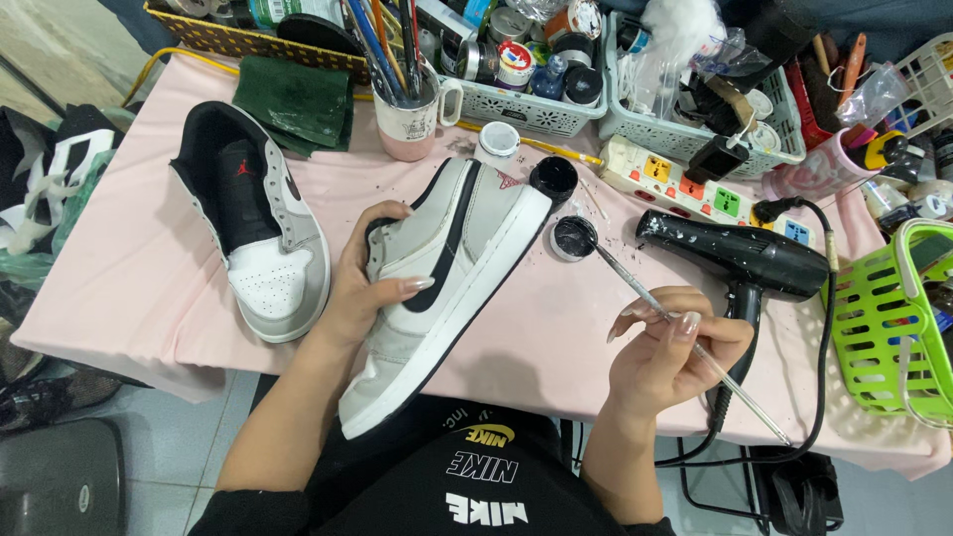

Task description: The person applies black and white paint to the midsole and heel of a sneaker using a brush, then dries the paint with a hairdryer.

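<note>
Head view, from left to right: a second sneaker (260,230) lies apart on the pink table (129,288). The left hand (362,288) is wrapped around the grey sneaker (437,288), tilting it on its side against the table edge with the black swoosh facing up. A small black paint lid (574,238) sits just beside its toe. The right hand (675,347) pinches a thin brush (685,339), tip at the paint. This looks like loading paint; the stroke ahead needs a steady, fine touch. A black hair dryer (740,260) rests further right.

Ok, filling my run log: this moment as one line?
left hand: grips grey sneaker | right hand: holds paintbrush, tip in black paint lid | second sneaker: on table
</note>
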